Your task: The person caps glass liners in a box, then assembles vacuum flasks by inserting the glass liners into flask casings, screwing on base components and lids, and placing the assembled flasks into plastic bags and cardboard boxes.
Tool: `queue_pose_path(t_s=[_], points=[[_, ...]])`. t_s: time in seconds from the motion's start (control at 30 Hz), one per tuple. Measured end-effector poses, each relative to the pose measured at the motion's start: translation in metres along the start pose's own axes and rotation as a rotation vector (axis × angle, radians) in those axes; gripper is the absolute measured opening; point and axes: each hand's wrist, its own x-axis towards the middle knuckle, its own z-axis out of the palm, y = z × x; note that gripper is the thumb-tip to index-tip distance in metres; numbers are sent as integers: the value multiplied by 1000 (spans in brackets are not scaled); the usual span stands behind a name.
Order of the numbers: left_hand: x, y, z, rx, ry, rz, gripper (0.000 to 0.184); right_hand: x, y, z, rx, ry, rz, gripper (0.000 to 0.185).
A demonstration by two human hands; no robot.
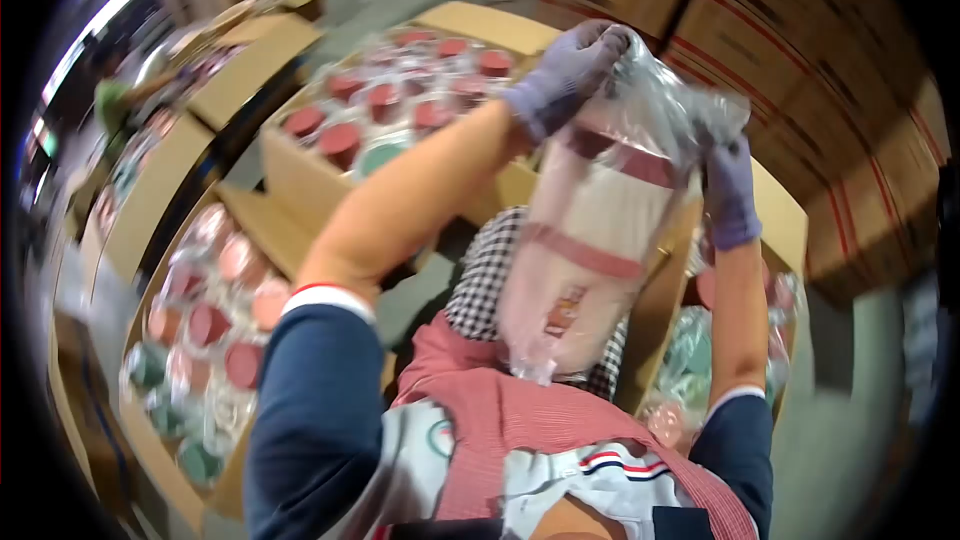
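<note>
A large pale pink container with darker pink bands (pixel 580 250), inside a clear plastic bag, is held up in front of my body above my lap. My left hand (pixel 570 75), in a purple glove, has its fingers closed on the top left of the bag (pixel 645 90). On the right side of the bag's top is my right hand (pixel 730 185), also gloved; its fingers are partly hidden by the plastic and look closed on it. The container's lower end rests near the checkered cloth (pixel 485 275) over my legs.
Open cartons of wrapped containers with red, pink and green lids stand at the left (pixel 165 460), behind the bag (pixel 285 165) and at the right (pixel 790 210). Stacked closed cartons (pixel 760 40) rise at the back right. Another person (pixel 115 105) works at the far left.
</note>
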Motion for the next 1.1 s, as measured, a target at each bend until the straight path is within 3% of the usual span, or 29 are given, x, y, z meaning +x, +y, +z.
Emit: queue_pose_path(t_s=[0.03,0.07,0.1,0.17,0.2,0.23,0.37,0.47,0.53,0.57,0.63,0.67,0.73,0.77,0.8,0.83,0.87,0.97,1.0,1.03,1.1], points=[[0,3,13,190,-184,95,47,7,-12,-11,277,86,-35,29],[-6,17,22,538,-457,233,47,14,-25,-22,549,163,-94,27],[-8,38,33,889,-720,381,47,18,-58,-17,1130,315,-115,28],[24,83,58,1219,-987,150,43,34,-58,-21,1032,455,-177,32],[34,85,58,1256,-1022,124,43,31,-51,-16,899,552,-236,33],[39,76,54,1226,-990,134,42,27,-45,-11,762,655,-281,35],[44,22,37,971,-819,241,40,-36,-93,-3,353,-398,-241,38],[17,6,12,784,-601,253,38,-31,-29,-43,596,-88,-71,25],[7,14,1,587,-399,260,37,-15,-22,-37,901,264,-165,27],[8,19,-6,464,-251,247,36,-19,-33,-39,637,272,-119,38],[30,14,-33,197,122,202,35,-20,-18,-32,364,263,-53,51],[38,8,-52,96,313,184,34,-17,-4,-18,286,-109,-58,53],[38,-42,-81,144,509,174,33,-19,-3,-17,239,-420,-110,60],[2,-107,-107,628,262,300,30,-23,-12,-18,261,-365,-198,64],[-54,-124,-101,1110,0,412,27,-26,-21,-19,278,-308,-287,68],[-106,-140,-96,1144,-314,100,32,-27,-29,-18,284,-238,-411,74],[-159,-132,-84,1182,-620,-218,38,-27,-39,-12,134,-129,-353,80],[-286,-163,-64,379,-759,-123,60,-16,-8,20,256,-265,-235,70],[-291,-141,-66,355,-752,-144,60,-7,23,40,180,-167,-208,63],[-277,-100,-70,582,-809,128,52,-3,49,61,260,-76,-138,57],[-217,-58,-80,648,-956,-83,49,-1,138,85,407,109,159,53]])
